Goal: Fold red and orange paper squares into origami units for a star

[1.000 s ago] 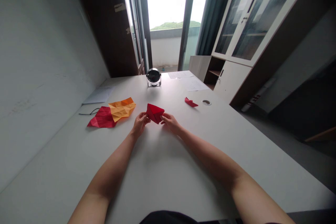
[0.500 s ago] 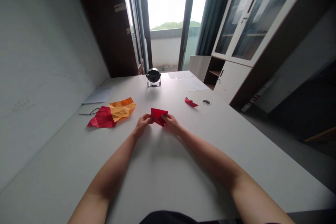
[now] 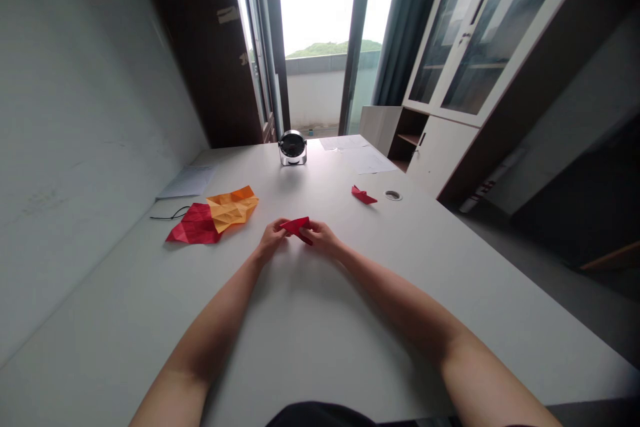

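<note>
A piece of folded red paper (image 3: 297,225) is held between my two hands, just above the white table (image 3: 310,333). My left hand (image 3: 273,235) pinches its left corner. On the other side, my right hand (image 3: 321,237) grips the right edge, thumb on the near face. Some of the fingers are hidden behind the paper. To the right lies a small folded red paper boat (image 3: 364,195). Creased sheets, one red (image 3: 196,224) and one orange (image 3: 234,205), overlap on the left.
A round black-and-silver device on a stand (image 3: 293,148) is at the table's far edge. White papers lie at the back left (image 3: 187,181) and back right (image 3: 371,161). A black cord (image 3: 170,216) sits near the wall. A round cable hole (image 3: 393,195) is at right.
The folded red paper has tilted and now shows a smaller, narrower triangular shape. My right hand has shifted slightly left and down with it; the left hand stays about where it was.
</note>
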{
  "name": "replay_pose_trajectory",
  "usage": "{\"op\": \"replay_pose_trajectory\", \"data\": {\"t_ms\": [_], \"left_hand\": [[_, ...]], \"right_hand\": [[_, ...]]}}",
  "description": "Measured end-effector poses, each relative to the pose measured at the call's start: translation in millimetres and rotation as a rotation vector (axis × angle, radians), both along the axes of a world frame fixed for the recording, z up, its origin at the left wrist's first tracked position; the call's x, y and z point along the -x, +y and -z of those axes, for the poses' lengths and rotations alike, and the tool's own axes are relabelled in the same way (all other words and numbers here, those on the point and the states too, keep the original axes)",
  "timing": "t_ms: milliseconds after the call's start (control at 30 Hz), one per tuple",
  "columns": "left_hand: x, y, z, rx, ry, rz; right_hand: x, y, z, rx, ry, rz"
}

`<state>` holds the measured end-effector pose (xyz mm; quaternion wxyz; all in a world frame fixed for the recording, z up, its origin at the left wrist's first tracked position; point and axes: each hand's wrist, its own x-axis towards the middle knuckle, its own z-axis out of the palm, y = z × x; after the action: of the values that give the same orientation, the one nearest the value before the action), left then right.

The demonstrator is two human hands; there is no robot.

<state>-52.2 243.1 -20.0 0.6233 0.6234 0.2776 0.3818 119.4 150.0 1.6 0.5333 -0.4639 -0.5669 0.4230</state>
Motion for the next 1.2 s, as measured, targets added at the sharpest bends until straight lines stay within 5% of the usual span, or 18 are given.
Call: {"op": "replay_pose_trajectory", "data": {"t_ms": [467, 900, 1200], "left_hand": [[5.4, -10.0, -8.3, 0.042, -0.032, 0.061], [8.1, -12.9, -19.0, 0.098, -0.093, 0.044], [4.2, -12.9, -15.2, 0.021, -0.034, 0.071]], "right_hand": [[-4.2, 2.7, 4.4, 0.002, -0.214, 0.054], [-4.4, 6.7, 15.5, -0.01, -0.174, 0.091], [-7.8, 3.2, 12.2, -0.1, -0.396, 0.329]]}}
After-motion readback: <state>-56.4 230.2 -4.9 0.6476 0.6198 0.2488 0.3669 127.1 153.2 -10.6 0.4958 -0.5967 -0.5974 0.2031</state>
